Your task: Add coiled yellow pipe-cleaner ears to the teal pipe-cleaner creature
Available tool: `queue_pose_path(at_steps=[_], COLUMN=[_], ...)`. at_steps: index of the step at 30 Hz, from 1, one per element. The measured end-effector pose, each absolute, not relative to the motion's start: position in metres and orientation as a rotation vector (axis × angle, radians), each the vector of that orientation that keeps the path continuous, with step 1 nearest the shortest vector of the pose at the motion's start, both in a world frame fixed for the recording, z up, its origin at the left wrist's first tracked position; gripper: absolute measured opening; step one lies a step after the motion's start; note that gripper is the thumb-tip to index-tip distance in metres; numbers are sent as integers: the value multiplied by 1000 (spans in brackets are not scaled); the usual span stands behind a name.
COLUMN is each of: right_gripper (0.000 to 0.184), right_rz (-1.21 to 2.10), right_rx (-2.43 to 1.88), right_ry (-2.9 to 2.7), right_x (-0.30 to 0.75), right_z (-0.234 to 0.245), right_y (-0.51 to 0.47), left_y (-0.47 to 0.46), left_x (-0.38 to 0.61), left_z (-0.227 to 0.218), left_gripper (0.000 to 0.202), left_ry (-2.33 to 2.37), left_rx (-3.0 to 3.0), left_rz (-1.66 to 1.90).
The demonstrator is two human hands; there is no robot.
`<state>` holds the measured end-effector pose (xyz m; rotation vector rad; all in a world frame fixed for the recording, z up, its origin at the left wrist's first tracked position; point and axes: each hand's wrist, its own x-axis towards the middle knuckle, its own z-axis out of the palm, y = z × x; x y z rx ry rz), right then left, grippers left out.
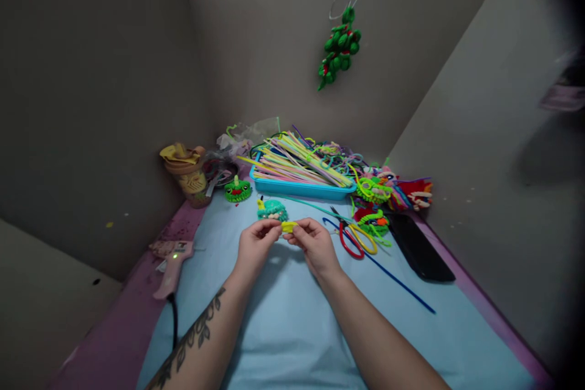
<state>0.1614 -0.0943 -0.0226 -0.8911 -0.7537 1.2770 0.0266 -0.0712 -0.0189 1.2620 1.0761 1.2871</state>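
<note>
yellow, fuzzy-looking: one small piece (289, 227), held up between the two hands over the middle of the counter (109, 335); exact shape too small to tell from where i stand. left hand (256, 242): thumb and fingertips pinching the piece's left end. right hand (317, 245): likewise pinching the right end, the two hands near each other but apart.

light blue sheet (287, 329), spread over the purple counter, beneath both forearms. teal fuzzy figure (273, 209), one, just beyond the left hand. scissors (342, 239), one pair, one handle red, one yellow, lying near the right hand. dark blue stem (402, 286), one, long, slanting past the scissors. black tray-like object (420, 250), one, at the right edge.

blue basket (301, 189), behind the hands, heaped with pastel stems (292, 161). green round figure (237, 191), one, red-mouthed, left of the basket. pink glue gun (172, 265), one, green light lit, at far left. green bunch (342, 46), red-flecked, hung on wire against the wall.
</note>
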Motion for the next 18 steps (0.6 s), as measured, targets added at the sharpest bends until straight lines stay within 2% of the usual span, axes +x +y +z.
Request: queue_pose_path(at_steps=[9,18], right_gripper=[27,29], right_rz=[1308,1347], right_rx=[-854,-841], right_ry=[-731,-731], right_x=[163,164], right_z=[-19,-16], right_y=[-96,-96], left_y=[-76,-79], left_x=[25,20], left_z=[-22,-23], left_gripper=[12,14], left_ry=[1143,992], left_rx=[1658,2146], left_rz=[1375,1486])
